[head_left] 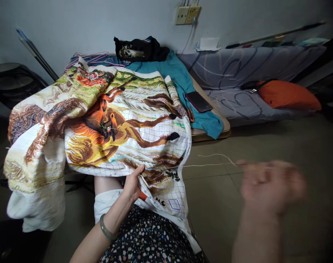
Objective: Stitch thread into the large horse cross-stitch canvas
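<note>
A large cross-stitch cloth (144, 146) with a partly stitched horse design on a printed grid lies over my lap and the furniture ahead. My left hand (133, 182) is closed on its near edge, thumb on top, fingers hidden beneath. A pale thread (204, 165) runs taut from the cloth, just right of that thumb, to my right hand (270, 186). That hand is out to the right above the floor, blurred, its fingers curled in on the thread. A loose tail of thread curves back beside it. Any needle there is too blurred to see.
Loose thread ends (108, 128) lie tangled on the stitched horse. Beyond are a teal cloth (155, 65), a dark phone (199, 101) and a black garment (141, 49). At right stands a patterned sofa (223, 106) with an orange cushion (289, 95).
</note>
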`<state>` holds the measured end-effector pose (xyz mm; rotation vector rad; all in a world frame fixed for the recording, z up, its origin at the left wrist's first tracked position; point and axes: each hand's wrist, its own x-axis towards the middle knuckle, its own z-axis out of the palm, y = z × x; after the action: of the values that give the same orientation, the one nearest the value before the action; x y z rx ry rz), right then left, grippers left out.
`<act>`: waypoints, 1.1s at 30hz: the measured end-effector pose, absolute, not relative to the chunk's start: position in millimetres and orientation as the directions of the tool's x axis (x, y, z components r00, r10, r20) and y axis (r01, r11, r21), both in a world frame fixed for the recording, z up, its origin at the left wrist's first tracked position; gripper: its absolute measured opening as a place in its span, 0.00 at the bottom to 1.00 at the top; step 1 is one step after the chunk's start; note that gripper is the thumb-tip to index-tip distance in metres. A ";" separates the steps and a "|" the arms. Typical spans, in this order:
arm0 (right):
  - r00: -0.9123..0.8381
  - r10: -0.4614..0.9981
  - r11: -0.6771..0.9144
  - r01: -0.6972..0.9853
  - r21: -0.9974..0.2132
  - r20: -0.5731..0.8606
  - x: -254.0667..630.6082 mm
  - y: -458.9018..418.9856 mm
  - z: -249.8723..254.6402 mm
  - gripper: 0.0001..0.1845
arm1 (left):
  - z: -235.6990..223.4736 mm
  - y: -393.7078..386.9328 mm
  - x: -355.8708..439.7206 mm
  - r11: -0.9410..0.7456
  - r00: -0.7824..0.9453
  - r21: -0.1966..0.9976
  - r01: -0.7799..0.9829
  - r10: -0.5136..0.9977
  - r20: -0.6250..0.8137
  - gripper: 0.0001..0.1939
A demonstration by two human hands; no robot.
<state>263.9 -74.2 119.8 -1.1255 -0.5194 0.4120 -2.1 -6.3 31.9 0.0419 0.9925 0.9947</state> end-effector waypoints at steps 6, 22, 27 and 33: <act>0.185 0.969 -0.168 0.012 -0.986 -0.163 133.9 -50.2 55.2 0.08 | 36.9 -6.9 -4.2 0.623 0.213 0.446 -0.643 0.704 -0.677 0.11; 0.183 0.981 -0.118 0.315 -0.942 -0.062 104.4 -46.2 36.7 0.13 | 34.7 -6.9 -4.0 0.628 0.220 0.449 -0.636 0.705 -0.674 0.11; 0.225 0.971 -0.156 0.334 -0.929 -0.082 97.6 -46.3 39.5 0.11 | 37.1 -7.6 -2.3 0.598 0.201 0.450 -0.663 0.721 -0.663 0.10; 0.241 0.958 -0.201 0.191 -0.961 -0.153 90.3 -48.2 36.2 0.07 | 36.1 -6.8 -2.0 0.598 0.173 0.471 -0.649 0.719 -0.673 0.10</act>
<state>90.3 -48.2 36.2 -1.5993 -1.0987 1.0555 -2.0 -6.8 36.1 0.0822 1.0043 0.9713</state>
